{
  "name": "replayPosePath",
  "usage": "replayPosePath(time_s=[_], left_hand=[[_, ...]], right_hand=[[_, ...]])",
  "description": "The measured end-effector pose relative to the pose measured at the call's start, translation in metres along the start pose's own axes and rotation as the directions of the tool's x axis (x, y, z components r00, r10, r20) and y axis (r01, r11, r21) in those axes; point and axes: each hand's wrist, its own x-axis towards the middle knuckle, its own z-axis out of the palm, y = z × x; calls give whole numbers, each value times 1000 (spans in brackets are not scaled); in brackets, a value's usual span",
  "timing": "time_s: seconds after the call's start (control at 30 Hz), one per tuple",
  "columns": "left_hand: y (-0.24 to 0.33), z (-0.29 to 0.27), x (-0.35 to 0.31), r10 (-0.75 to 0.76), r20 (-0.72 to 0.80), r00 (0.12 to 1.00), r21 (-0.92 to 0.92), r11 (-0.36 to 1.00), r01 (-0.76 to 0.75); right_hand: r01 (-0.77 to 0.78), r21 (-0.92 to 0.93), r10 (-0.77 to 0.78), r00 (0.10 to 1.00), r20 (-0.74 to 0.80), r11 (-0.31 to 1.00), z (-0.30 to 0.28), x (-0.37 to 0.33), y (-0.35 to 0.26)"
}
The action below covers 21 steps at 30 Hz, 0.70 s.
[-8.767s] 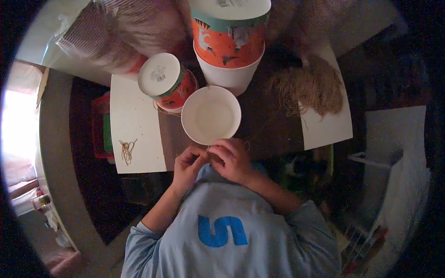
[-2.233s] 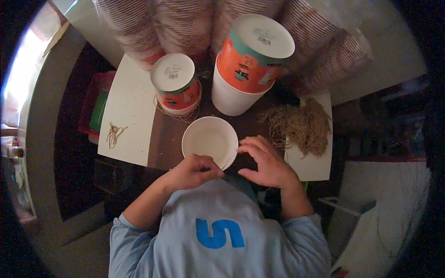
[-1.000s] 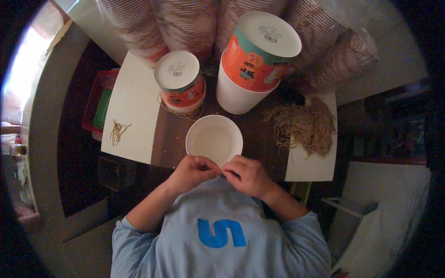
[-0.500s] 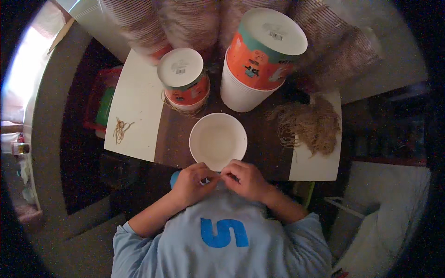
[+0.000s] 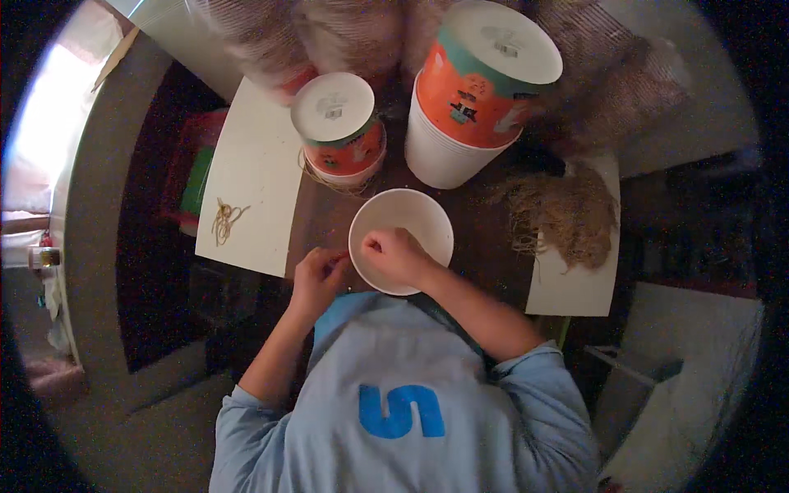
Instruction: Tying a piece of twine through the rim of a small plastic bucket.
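An open white paper bucket stands at the near edge of the table, its mouth facing up. Over its mouth is my right hand, fingers curled closed. My left hand is beside the bucket's left rim, its fingers pinched together. Whatever either hand holds, perhaps a thin strand, is too small to make out. Behind the bucket, to the left, sits a short stack of upturned orange and green paper buckets with twine looped round its base. A tangle of brown twine lies at the right.
A taller bucket stack, orange over white, rises at the back right. A small bundle of twine lies on the white left part of the table. Long wrapped sleeves of stacked goods line the far side.
My hands were together at the bucket's near rim and have parted. The right has moved forward over the bucket's mouth, the left to its left side. The view has shifted slightly.
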Motion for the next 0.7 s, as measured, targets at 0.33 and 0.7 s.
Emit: replayPosePath(time_s=[0.33,0.7], left_hand=[[5,-1,9,-75,25,997,114,991,72],[5,2,11,29,1,1000,99,995,-29]], right_hand=[[22,-3,-22,999,-33,1000,7,8,12],[8,-12,-8,999,32,1000,5,9,9]])
